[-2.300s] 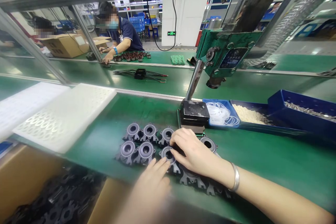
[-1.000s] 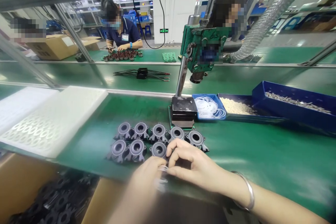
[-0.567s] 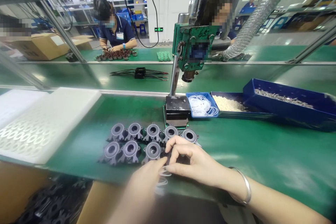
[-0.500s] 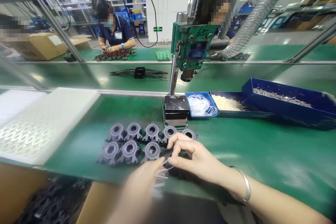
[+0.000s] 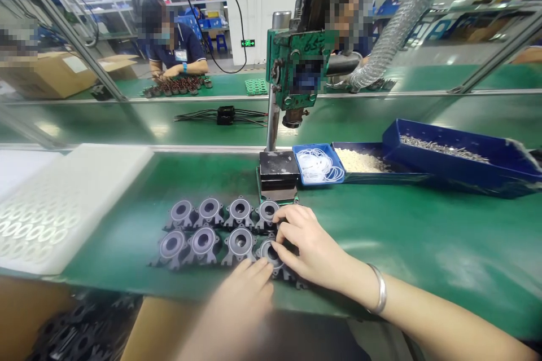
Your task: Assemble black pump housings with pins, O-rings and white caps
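Black round housings (image 5: 240,241) with pale rings on their tops stand in two rows on the green bench. My right hand (image 5: 311,240) rests over the right end of the rows, its fingers bent and apart. The thumb and a finger touch the rim of the front-row housing (image 5: 269,252) there. From the front, my left hand (image 5: 239,299) reaches to the same housing with curled fingertips. Motion smears this hand, and whatever lies inside it is hidden. More black parts are partly covered beneath my right hand.
A green press (image 5: 296,70) rises behind the rows over its black base (image 5: 278,166). A blue tray of white rings (image 5: 317,164), a pale-pieces bin (image 5: 359,161) and a metal-pieces bin (image 5: 457,164) stand right. White foam sheets (image 5: 114,172) lie left. A co-worker (image 5: 180,48) sits opposite.
The white rings seen at my left fingertips are out of sight. Both hands have parted slightly over the front-right housing, whose top now shows. The whole view has shifted a little.
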Tool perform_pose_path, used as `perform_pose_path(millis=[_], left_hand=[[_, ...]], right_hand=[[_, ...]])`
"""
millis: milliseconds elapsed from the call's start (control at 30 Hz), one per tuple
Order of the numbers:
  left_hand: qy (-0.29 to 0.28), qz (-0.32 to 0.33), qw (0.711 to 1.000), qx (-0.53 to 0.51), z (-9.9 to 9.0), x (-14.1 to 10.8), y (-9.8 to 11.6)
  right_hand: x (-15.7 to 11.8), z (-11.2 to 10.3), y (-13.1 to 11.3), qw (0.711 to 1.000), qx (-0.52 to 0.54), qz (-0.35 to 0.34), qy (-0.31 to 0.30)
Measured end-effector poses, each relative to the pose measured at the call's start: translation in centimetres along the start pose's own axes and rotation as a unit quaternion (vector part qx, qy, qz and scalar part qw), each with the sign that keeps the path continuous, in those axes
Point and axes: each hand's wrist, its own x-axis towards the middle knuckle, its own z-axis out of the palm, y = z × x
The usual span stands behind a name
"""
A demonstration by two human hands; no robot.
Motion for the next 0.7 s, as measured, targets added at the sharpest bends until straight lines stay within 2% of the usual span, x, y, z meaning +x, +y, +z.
perform_pose_path(millis=[133, 233, 333, 500, 533, 633, 700], left_hand=[[-0.021, -0.005, 1.000, 0.014, 0.4, 0.0, 0.0], [-0.034, -0.016, 0.999, 0.010, 0.3, 0.0, 0.0], [-0.043, -0.026, 0.999, 0.009, 1.0, -0.1, 0.0], [0.070, -0.028, 0.997, 0.023, 3.2, -0.7, 0.0], [0.065, -0.026, 0.997, 0.022, 3.3, -0.7, 0.0], [-0.035, -0.025, 0.999, 0.017, 2.1, -0.2, 0.1], [-0.079, -0.025, 0.996, 0.012, 1.1, 0.2, 0.1]], right_hand=[[-0.3, -0.5, 0.0, 0.999, -0.021, -0.027, -0.009], [-0.5, -0.9, -0.2, 0.995, -0.049, -0.073, -0.054], [-0.7, -1.2, -0.4, 0.988, -0.082, -0.083, -0.097], [-0.9, -1.6, 0.1, 0.988, -0.116, -0.060, -0.084], [-1.1, -1.8, 0.2, 0.988, -0.119, -0.058, -0.080], [-1.9, -2.4, 0.3, 0.988, -0.123, -0.055, -0.078], [-2.5, -2.7, 0.1, 0.988, -0.122, -0.059, -0.078]])
